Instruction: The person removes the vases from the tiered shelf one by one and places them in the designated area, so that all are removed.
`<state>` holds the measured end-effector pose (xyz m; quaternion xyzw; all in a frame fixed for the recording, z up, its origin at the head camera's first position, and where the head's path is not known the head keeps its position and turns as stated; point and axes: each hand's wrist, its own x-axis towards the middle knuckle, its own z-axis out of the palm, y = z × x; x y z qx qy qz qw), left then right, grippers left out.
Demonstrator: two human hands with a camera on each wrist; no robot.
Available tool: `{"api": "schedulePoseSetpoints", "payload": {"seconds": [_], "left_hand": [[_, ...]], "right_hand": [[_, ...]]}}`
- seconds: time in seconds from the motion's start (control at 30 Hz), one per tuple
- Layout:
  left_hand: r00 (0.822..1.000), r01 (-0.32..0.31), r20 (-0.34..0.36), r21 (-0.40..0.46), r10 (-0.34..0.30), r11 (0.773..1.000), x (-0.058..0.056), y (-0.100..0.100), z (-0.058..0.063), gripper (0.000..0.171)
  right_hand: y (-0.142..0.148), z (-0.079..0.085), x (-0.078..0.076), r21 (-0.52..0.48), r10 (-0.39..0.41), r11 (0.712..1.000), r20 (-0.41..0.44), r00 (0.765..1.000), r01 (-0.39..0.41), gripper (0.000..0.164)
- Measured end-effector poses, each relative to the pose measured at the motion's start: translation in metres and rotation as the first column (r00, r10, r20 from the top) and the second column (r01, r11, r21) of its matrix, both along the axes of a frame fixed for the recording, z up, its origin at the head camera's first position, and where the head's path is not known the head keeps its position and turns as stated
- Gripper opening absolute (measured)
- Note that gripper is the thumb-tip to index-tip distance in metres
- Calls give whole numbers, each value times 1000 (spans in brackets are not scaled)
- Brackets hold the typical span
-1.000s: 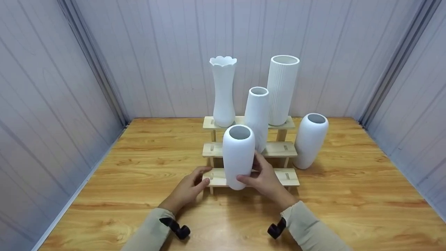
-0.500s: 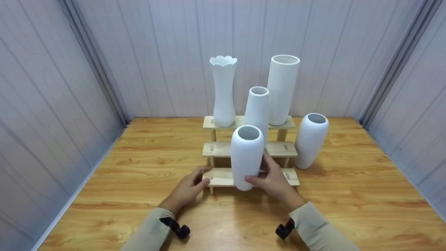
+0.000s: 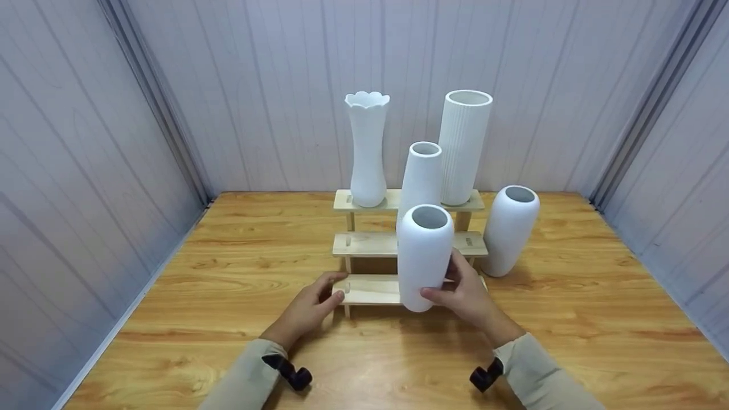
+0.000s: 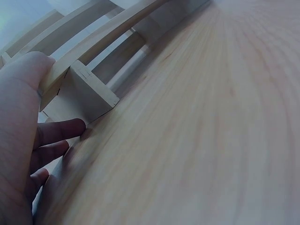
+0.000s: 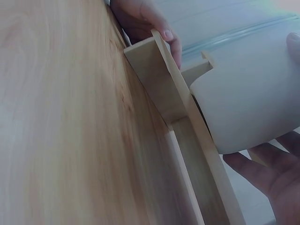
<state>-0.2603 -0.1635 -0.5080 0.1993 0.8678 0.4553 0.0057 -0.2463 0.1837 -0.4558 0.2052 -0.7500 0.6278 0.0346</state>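
In the head view my right hand [image 3: 468, 295] grips a smooth white vase [image 3: 425, 259] low on its right side, thumb in front and fingers behind. The vase stands upright over the right half of the bottom step of a three-tier wooden stand [image 3: 370, 290]. Seen from the right wrist, the vase's base [image 5: 253, 93] sits right at the step board. My left hand [image 3: 309, 307] holds the left end of that step; its thumb lies on the board's edge, and the left wrist view shows fingers [image 4: 61, 131] beside the stand's leg [image 4: 84, 93].
A scalloped-rim vase [image 3: 368, 154] and a ribbed cylinder vase [image 3: 464, 148] stand on the top step. A tapered vase [image 3: 422, 176] on the middle step is partly hidden. Another smooth vase [image 3: 510, 233] stands on the table [image 3: 245, 245] right of the stand. Panelled walls surround the table.
My right hand has moved the gripped vase rightward along the bottom step, from near its middle to its right half. The left hand has stayed at the stand's left end.
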Motion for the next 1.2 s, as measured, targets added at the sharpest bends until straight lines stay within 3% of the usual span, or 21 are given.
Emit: {"api": "schedulePoseSetpoints", "payload": {"seconds": [0.17, 0.33, 0.7, 1.03, 1.2], "left_hand": [[1000, 0, -9, -7, 0, 1000, -1, 0, -1, 41], [1000, -1, -31, -5, 1, 1000, -2, 1, -2, 41], [999, 3, -37, 7, -2, 1000, -3, 0, -4, 40], [999, 2, 41, 118, -7, 993, -1, 1, -2, 38], [996, -19, 87, 178, 4, 984, 13, 7, 17, 38]], "right_hand": [[11, 1, 0, -12, 8, 1000, -8, 1000, -8, 82], [21, 6, 0, 8, 4, 1000, 50, 999, -5, 85], [36, 14, -3, 125, 14, 992, 50, 999, -20, 88], [48, 20, -6, 162, 59, 984, 56, 997, -68, 95], [54, 22, -7, 179, 72, 980, 59, 996, -81, 95]]}}
